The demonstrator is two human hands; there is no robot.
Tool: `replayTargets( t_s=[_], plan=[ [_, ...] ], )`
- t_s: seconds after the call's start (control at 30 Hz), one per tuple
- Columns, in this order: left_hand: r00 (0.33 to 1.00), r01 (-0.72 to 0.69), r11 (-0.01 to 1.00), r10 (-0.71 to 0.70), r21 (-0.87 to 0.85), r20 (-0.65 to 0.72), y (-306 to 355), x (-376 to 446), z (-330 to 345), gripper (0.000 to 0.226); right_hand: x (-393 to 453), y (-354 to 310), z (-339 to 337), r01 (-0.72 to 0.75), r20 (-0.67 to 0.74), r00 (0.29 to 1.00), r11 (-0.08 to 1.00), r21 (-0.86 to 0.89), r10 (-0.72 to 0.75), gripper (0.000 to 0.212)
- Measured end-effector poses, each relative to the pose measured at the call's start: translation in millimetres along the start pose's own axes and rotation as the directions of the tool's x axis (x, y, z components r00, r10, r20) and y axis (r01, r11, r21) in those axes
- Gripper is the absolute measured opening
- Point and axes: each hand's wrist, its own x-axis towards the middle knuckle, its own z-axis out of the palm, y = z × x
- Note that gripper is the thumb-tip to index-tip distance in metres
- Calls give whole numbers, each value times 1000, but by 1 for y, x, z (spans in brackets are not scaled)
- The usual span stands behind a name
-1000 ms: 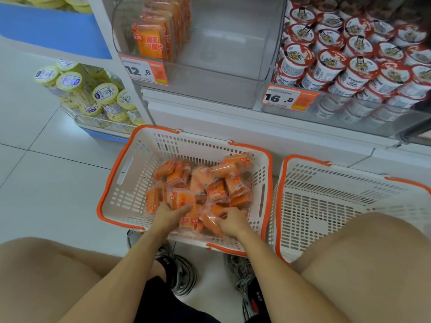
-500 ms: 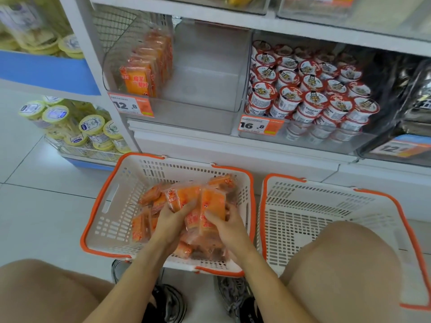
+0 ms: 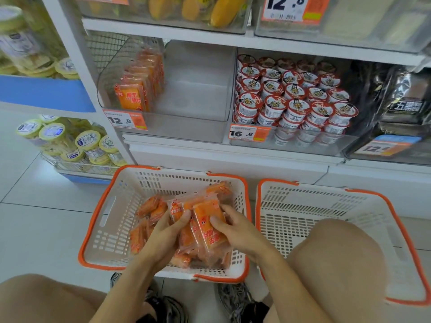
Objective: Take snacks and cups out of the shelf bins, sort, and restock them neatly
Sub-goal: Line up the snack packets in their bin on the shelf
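Head view, the only one. Person crouches before a white shelf unit (image 3: 210, 40).

Progress: a clear plastic shelf bin (image 3: 186, 127) is mostly bare; one upright row of orange snack packets (image 3: 133, 99) stands against its left wall. The rest of the orange packets lie loose in a white slotted basket with orange rim (image 3: 93, 231) on the floor. Left hand (image 3: 163, 236) and right hand (image 3: 238, 231) each clasp a share of one gathered bundle of orange packets (image 3: 205, 220), held just above the heap in that basket. A second white basket (image 3: 326, 206) to the right holds nothing visible. Red-and-white lidded cups (image 3: 293, 99) sit stacked in the neighbouring bin, apparently not yet pulled out. Judgement: snacks partly restocked, cups left.

Room: open space in the bin right of the standing row. Bin's front lip and the upper shelf edge bound the way in. Knees flank both arms closely.
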Motion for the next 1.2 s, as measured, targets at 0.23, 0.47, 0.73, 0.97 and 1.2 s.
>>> replayTargets(
  t_s=[0.23,0.47,0.73,0.97,1.2],
  plan=[
    [969,103,994,-107,31,221,31,-1,-13,51,-6,-53,-39,167,204,977,816,-553,-62,65],
    [855,101,855,-337,509,395,73,16,2,74,17,-111,-50,281,307,950,598,-751,-62,65],
    [955,109,956,-177,271,240,104,48,3,64,42,-103,-61,122,-144,975,945,-304,-172,104],
    [900,141,935,-258,326,350,133,73,10,77,53,-112,-67,100,-19,995,990,104,-98,66],
    [891,0,881,-215,473,400,130,80,7,80,59,-105,-59,122,-13,992,981,-150,-126,79]
  ],
)
